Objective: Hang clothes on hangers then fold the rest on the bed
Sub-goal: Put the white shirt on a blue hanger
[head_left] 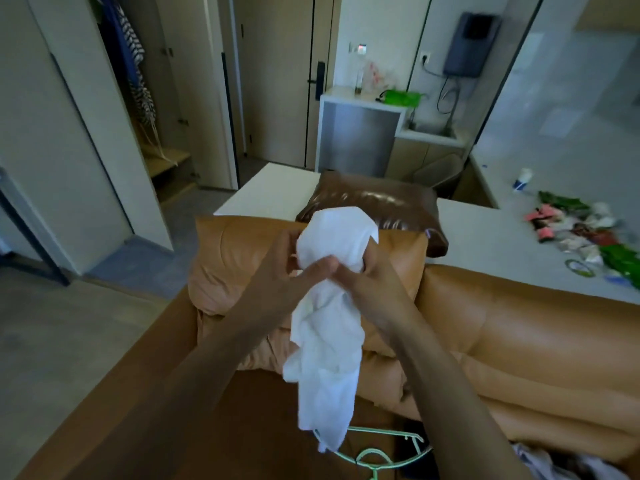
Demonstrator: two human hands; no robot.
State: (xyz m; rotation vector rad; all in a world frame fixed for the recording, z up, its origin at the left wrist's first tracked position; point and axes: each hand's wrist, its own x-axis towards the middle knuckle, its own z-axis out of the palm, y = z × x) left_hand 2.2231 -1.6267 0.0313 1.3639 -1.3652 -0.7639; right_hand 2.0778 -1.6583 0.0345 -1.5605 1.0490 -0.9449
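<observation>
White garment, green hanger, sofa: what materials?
White garment: thin soft fabric, likely cotton, matte; bunches and hangs limp. Green hanger: thin pale-green rod, plastic or coated wire, can't tell which. Sofa: tan leather or faux leather; smooth sheen, creases.

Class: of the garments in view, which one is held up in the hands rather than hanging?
The white garment, gripped by the left hand and right hand; the striped garment hangs in the wardrobe.

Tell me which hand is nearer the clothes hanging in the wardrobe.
Left. The left hand grips the white garment on the side toward the hanging clothes; the right hand grips it farther right. Both are well away.
</observation>
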